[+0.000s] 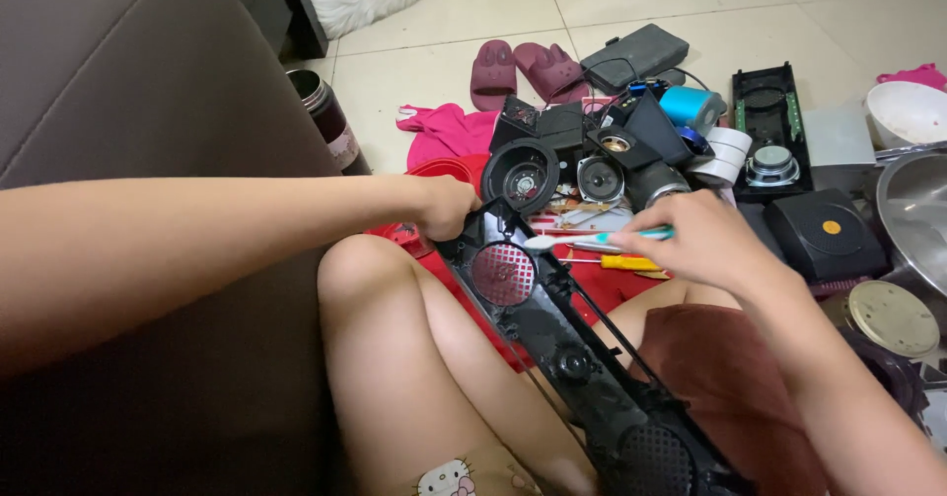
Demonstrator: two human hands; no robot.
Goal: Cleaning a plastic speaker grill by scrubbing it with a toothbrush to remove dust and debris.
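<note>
A long black plastic speaker panel (567, 358) with round grille openings lies slanted across my lap. My left hand (446, 206) grips its upper left edge, near the top round opening (521, 175). My right hand (698, 240) holds a toothbrush (592, 240) with a teal handle, its white bristle head resting on the panel just above a round mesh opening that shows red (503, 273).
Loose speaker cones (599, 177), black housings (827, 232) and tape rolls (728, 151) lie on the tiled floor ahead. A yellow-handled screwdriver (631, 262) rests on a red mat. Maroon slippers (523, 70), a pink cloth (449, 129), a flask (326, 116) and metal bowls (912, 210) stand around. A brown sofa (118, 72) is at left.
</note>
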